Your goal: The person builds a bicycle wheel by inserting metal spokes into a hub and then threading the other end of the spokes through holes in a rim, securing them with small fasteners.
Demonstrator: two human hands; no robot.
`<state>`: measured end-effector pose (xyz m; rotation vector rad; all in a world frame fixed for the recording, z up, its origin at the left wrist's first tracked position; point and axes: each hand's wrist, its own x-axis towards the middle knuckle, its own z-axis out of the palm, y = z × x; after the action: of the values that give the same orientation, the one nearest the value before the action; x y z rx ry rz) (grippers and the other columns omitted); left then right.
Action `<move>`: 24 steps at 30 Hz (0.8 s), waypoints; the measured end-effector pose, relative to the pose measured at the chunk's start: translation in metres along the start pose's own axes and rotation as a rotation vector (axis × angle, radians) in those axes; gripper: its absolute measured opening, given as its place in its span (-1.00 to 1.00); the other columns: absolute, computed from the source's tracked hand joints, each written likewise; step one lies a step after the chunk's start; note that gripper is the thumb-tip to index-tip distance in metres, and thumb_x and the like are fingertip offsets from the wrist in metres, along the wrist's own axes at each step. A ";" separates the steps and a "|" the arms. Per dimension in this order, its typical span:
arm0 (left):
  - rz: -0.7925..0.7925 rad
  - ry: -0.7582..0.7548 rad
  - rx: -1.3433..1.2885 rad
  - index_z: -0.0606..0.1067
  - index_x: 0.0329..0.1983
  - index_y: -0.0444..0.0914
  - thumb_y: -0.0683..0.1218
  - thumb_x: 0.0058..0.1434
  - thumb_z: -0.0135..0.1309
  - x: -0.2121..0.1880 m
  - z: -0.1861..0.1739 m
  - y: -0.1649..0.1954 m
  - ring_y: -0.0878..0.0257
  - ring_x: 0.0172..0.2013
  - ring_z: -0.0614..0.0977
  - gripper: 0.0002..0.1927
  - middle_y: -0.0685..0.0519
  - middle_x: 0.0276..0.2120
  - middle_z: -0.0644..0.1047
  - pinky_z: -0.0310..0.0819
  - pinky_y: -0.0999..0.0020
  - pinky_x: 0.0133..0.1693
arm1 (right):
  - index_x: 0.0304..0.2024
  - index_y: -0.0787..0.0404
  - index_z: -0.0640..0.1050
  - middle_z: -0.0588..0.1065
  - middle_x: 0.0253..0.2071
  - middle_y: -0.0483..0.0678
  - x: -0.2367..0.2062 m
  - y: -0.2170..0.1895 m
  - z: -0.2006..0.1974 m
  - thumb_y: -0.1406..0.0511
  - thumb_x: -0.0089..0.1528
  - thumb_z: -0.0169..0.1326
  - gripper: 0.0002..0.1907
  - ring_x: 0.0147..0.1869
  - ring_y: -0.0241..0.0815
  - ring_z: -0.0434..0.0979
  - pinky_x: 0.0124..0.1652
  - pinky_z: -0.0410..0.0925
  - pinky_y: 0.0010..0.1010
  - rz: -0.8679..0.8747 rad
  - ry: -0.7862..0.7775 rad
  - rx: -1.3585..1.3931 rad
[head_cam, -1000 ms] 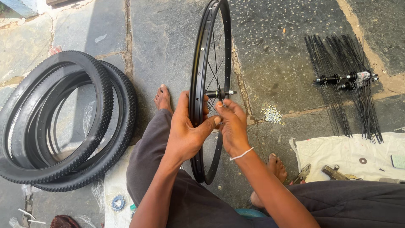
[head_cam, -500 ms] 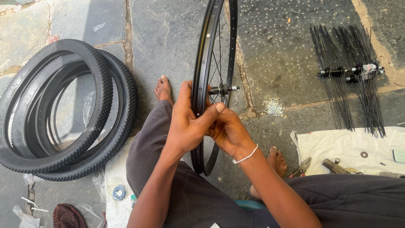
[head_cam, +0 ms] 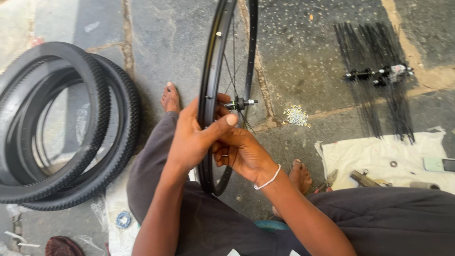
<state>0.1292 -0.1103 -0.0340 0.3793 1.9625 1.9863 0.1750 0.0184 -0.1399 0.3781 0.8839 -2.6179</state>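
The black wheel rim (head_cam: 208,95) is standing upright between my knees, sitting slightly left of where it was half a second ago. My left hand (head_cam: 192,140) is clamping around the rim; my right hand (head_cam: 241,154) is curling closed beside it, below the hub axle (head_cam: 241,102). Two tyres (head_cam: 61,128) are lying to my left.

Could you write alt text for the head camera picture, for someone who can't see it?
Seen from above, a seated person holds an upright black bicycle wheel rim between the knees, left hand and right hand working at its spokes. Two black tyres lie to the left, loose spokes to the right.
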 end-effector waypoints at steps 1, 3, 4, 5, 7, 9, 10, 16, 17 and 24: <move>0.010 -0.019 -0.007 0.45 -0.01 -0.30 -0.11 0.18 0.27 -0.001 -0.002 0.001 0.45 -0.35 0.53 -0.64 0.17 -0.36 0.51 0.45 0.55 -0.27 | -0.31 0.23 0.58 0.55 -0.52 -0.01 0.002 0.002 -0.016 0.13 0.28 0.09 -0.71 -0.56 -0.23 0.56 -0.57 0.42 -0.46 -0.030 0.054 -0.108; 0.017 -0.029 0.034 0.46 -0.07 -0.30 -0.11 0.19 0.29 -0.002 -0.005 0.001 0.46 -0.36 0.49 -0.68 0.19 -0.37 0.49 0.41 0.54 -0.29 | -0.37 0.29 0.55 0.54 -0.56 -0.01 0.018 0.006 -0.065 0.11 0.32 0.10 -0.63 -0.60 -0.25 0.53 -0.59 0.39 -0.46 -0.225 0.298 -0.270; 0.016 -0.019 0.080 0.47 -0.10 -0.30 -0.11 0.19 0.30 -0.003 -0.007 0.001 0.47 -0.38 0.45 -0.69 0.20 -0.39 0.47 0.36 0.55 -0.32 | -0.36 0.31 0.55 0.52 -0.56 -0.05 0.032 -0.001 -0.101 0.13 0.34 0.13 -0.64 -0.60 -0.28 0.50 -0.58 0.37 -0.46 -0.393 0.488 -0.328; 0.018 -0.005 0.127 0.47 -0.12 -0.30 -0.11 0.19 0.32 -0.004 -0.007 0.000 0.48 -0.40 0.41 -0.70 0.20 -0.40 0.44 0.31 0.55 -0.35 | -0.37 0.28 0.53 0.54 -0.54 -0.03 0.048 -0.012 -0.143 0.22 0.30 0.16 -0.74 -0.59 -0.28 0.50 -0.58 0.39 -0.46 -0.495 0.669 -0.363; 0.027 -0.001 0.140 0.46 -0.13 -0.29 -0.11 0.18 0.32 -0.006 -0.009 0.000 0.48 -0.40 0.41 -0.69 0.21 -0.41 0.43 0.31 0.56 -0.35 | -0.30 0.17 0.53 0.52 -0.44 -0.09 0.064 -0.026 -0.232 0.33 0.25 0.13 -0.95 -0.50 -0.32 0.53 -0.57 0.39 -0.50 -0.640 0.945 -0.417; -0.003 0.018 0.192 0.46 -0.16 -0.28 -0.11 0.16 0.33 -0.009 -0.008 0.001 0.48 -0.43 0.38 -0.70 0.21 -0.44 0.40 0.27 0.55 -0.38 | -0.32 0.31 0.58 0.54 -0.37 0.11 0.054 -0.024 -0.311 0.39 0.11 0.26 -0.86 -0.36 0.04 0.53 -0.36 0.39 -0.17 -0.551 1.160 -1.053; -0.028 0.037 0.241 0.46 -0.18 -0.28 -0.11 0.15 0.34 -0.010 -0.008 0.002 0.47 -0.46 0.35 -0.70 0.21 -0.47 0.38 0.24 0.54 -0.42 | -0.35 0.29 0.62 0.57 -0.33 0.19 0.048 -0.019 -0.340 0.37 0.03 0.33 -0.82 -0.26 0.20 0.58 -0.24 0.44 -0.07 -0.487 1.217 -1.517; -0.129 0.065 0.197 0.43 -0.22 -0.26 -0.10 0.10 0.35 -0.012 -0.005 0.008 0.48 -0.51 0.32 -0.68 0.23 -0.52 0.35 0.21 0.54 -0.49 | -0.16 0.31 0.56 0.53 -0.19 0.22 0.038 0.010 -0.392 0.38 0.12 0.18 -0.76 -0.08 0.24 0.53 -0.06 0.37 -0.02 -0.464 0.963 -1.665; -0.153 0.066 0.204 0.43 -0.23 -0.26 -0.10 0.10 0.35 -0.013 -0.006 0.010 0.48 -0.52 0.31 -0.68 0.22 -0.53 0.35 0.20 0.53 -0.50 | -0.17 0.30 0.56 0.53 -0.17 0.21 0.040 0.011 -0.392 0.38 0.16 0.16 -0.81 -0.06 0.24 0.52 -0.04 0.37 -0.01 -0.406 0.961 -1.728; -0.129 0.078 0.219 0.43 -0.24 -0.26 -0.10 0.10 0.36 -0.009 -0.004 0.013 0.48 -0.51 0.29 -0.67 0.24 -0.52 0.29 0.18 0.53 -0.49 | -0.28 0.33 0.50 0.53 -0.27 0.26 0.046 -0.001 -0.396 0.31 0.14 0.18 -0.80 -0.16 0.32 0.55 -0.13 0.40 0.05 -0.273 0.819 -1.978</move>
<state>0.1356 -0.1176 -0.0203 0.2216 2.2018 1.7378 0.1875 0.2550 -0.4599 0.6206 3.0723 -0.5050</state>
